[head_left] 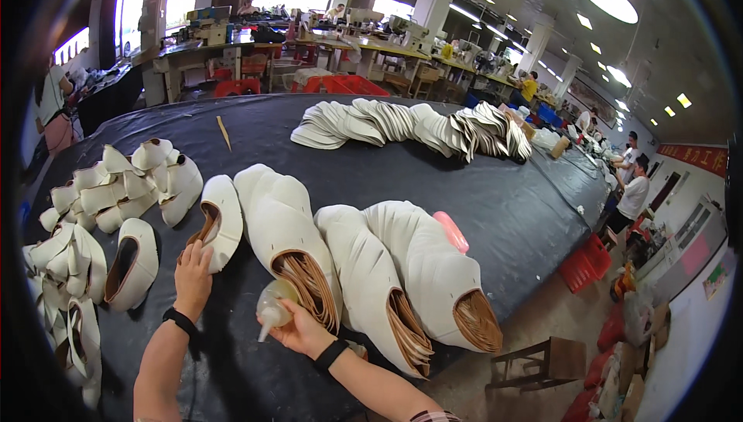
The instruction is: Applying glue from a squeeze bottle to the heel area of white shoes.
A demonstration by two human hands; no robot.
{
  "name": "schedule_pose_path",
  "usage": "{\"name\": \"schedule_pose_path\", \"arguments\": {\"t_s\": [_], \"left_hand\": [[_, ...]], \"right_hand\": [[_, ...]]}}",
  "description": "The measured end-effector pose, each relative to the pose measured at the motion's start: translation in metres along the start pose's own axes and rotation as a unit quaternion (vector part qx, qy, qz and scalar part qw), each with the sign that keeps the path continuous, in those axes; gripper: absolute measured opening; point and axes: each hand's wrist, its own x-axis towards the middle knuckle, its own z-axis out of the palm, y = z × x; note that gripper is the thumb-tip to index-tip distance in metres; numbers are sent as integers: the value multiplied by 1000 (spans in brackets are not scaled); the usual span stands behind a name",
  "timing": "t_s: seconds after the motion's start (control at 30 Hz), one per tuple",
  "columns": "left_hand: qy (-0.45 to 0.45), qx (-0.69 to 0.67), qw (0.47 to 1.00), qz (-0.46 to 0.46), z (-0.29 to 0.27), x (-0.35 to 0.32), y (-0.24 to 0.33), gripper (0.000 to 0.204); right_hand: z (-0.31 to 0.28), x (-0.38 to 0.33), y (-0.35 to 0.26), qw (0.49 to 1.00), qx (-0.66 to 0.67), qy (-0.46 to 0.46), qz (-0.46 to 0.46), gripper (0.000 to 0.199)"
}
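My left hand [193,276] grips the near edge of a white shoe upper [226,230], whose brown lining shows in its opening. In my right hand [304,331] is a cloudy squeeze bottle [276,303], tilted so that its narrow spout points down toward the dark table. Just beyond the bottle lies a long nested stack of white uppers [275,209] with tan linings. To its right are two more such stacks, a middle one [357,267] and a right one [422,255]. A single upper [131,263] lies left of my left hand.
Loose white uppers [128,182] are heaped at the left of the black-covered table [248,134]. Flat white pieces [402,126] lie along its far side, near a thin wooden stick [224,133]. A pink object [450,231] sits behind the right stack. A wooden stool [542,364] stands on the floor.
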Motion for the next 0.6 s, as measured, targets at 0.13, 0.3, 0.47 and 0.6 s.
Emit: {"name": "schedule_pose_path", "arguments": {"t_s": [0.13,0.3,0.47,0.6], "left_hand": [[4,10,999,53,-26,-4,8,34],[-26,21,999,37,-46,-14,1,30],[-71,98,990,75,-77,-9,9,34],[-156,83,983,45,-91,-20,4,33]], "right_hand": [[0,-28,11,993,90,-40,71,36],[2,-43,38,995,45,-24,91,35],[10,-56,53,996,22,5,91,35],[20,-66,61,994,-7,-40,106,44]]}}
